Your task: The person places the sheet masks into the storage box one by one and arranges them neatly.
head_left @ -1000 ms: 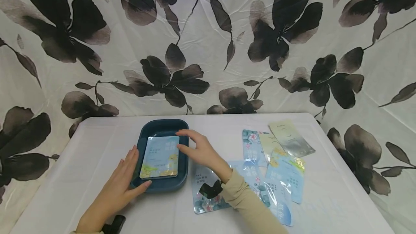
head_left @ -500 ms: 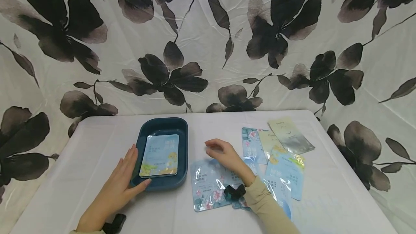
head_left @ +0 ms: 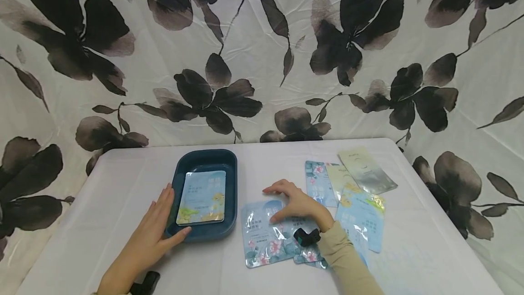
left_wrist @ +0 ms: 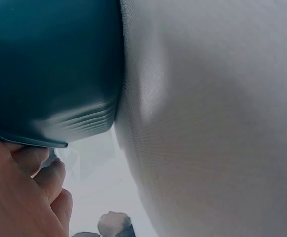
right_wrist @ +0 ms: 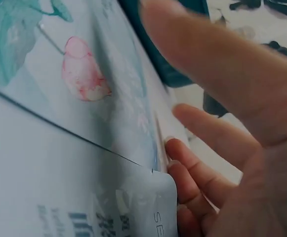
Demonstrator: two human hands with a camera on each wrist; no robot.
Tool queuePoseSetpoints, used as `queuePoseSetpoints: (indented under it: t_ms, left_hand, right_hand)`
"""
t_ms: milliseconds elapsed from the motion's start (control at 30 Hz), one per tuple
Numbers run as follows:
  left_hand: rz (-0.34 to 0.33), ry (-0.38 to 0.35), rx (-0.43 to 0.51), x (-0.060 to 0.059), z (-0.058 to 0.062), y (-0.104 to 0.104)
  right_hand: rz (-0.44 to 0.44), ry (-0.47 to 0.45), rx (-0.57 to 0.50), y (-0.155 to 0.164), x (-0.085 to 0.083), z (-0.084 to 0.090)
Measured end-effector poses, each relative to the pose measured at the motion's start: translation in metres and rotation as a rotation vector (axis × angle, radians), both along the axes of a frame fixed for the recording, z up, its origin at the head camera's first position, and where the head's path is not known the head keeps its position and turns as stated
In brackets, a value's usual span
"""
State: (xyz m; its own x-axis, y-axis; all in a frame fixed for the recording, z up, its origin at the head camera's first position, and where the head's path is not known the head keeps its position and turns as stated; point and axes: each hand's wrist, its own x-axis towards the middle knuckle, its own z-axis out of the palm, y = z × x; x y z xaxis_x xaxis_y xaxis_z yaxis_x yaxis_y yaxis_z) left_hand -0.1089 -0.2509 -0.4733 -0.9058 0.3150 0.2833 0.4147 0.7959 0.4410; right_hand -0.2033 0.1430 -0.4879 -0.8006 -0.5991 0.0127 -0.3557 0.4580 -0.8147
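Observation:
A dark teal tray stands left of centre on the white table, with one light blue packet lying flat in it. My left hand rests with straight fingers against the tray's left side, its thumb on the front rim. The left wrist view shows the tray's wall above those fingers. My right hand lies on a floral blue packet right of the tray. In the right wrist view its fingertips touch that packet's edge, thumb held above.
More packets lie fanned out at the right: a silvery one, a floral one and a light blue one. A flower-print cloth hangs close behind the table. The table's right edge runs near the packets.
My right hand left the tray, moved right and came down onto the floral packet. The left hand and the tray kept still.

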Motion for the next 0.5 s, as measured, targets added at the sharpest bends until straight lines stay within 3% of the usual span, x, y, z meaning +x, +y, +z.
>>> queuePoseSetpoints:
  t_ms: [200,500]
  left_hand:
    - [0.006,-0.015,0.000,0.002,0.000,0.001]
    - [0.022,-0.006,-0.016,0.001,0.001,0.000]
  right_hand:
    - [0.045,0.111,0.179,-0.002,0.007,0.002]
    - [0.034,0.113,0.242,-0.009,0.014,0.012]
